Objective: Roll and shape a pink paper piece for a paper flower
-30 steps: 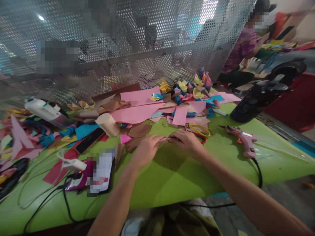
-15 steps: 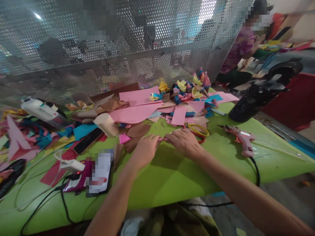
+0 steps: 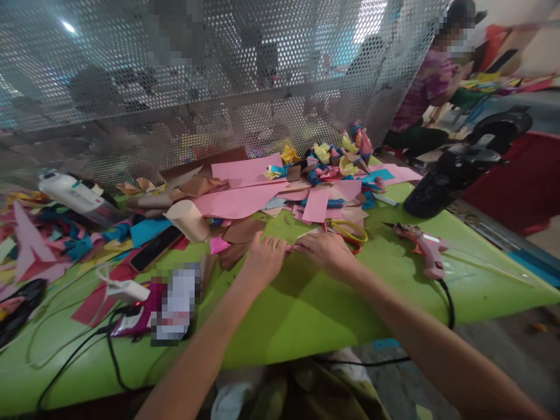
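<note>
Head view showed the left hand point(image 3: 265, 256) and right hand point(image 3: 328, 251) pinching a small pink paper piece point(image 3: 294, 248) between them above the green table point(image 3: 280, 332), scissors point(image 3: 350, 232) just beyond, a glue gun point(image 3: 426, 248) to the right.

Lighting moderate to dim. Bright glare behind the perforated screen point(image 3: 245, 87), upper right; small point of light upper left. Soft shadow on the green counter point(image 3: 271, 326) below the hands. Wide-angle distortion bends the edges; slight blur overall; pixelated patches present.
</note>
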{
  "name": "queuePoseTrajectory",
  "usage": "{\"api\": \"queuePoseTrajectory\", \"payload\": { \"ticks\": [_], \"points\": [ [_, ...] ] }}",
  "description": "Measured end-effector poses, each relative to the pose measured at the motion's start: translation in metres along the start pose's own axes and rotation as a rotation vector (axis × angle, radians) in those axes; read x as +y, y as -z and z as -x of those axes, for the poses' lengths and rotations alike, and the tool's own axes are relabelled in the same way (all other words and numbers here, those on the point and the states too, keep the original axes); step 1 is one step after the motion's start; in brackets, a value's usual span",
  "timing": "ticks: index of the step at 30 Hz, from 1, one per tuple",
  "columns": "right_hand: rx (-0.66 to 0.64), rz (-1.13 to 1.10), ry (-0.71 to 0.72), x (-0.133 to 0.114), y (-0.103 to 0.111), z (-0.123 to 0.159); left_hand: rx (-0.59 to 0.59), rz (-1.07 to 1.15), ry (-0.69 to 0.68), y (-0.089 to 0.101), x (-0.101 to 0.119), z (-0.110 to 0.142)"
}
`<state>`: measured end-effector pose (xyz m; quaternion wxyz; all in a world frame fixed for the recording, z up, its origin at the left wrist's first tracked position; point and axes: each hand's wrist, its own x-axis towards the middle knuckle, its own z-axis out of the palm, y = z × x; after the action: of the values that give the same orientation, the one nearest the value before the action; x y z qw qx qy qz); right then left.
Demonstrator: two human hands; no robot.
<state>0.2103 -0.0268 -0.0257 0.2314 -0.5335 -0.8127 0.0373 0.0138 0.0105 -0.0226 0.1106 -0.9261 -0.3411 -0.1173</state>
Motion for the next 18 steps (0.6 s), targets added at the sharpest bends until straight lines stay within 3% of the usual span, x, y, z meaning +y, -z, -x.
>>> {"api": "queuePoseTrajectory", "payload": {
  "ticks": [8, 13, 16, 18],
  "points": [
    [-0.116, -0.306, -0.204, 0.0043, 0.007, -0.0025, 0.07, -0.04, -0.071, -0.0032, 0.0009, -0.0052],
    [-0.162, -0.497, -0.26, 0.0081, 0.0057, -0.0025, 0.097, -0.096, -0.129, -0.0037, 0.0017, -0.0055],
    [-0.203, -0.569, -0.273, 0.0099, 0.0018, -0.0027, 0.053, -0.072, -0.118, -0.0049, 0.0013, -0.0061],
    [-0.201, -0.58, -0.268, 0.01, 0.0012, -0.0031, -0.044, -0.028, -0.074, -0.0046, 0.0006, -0.0073]
  ]
}}
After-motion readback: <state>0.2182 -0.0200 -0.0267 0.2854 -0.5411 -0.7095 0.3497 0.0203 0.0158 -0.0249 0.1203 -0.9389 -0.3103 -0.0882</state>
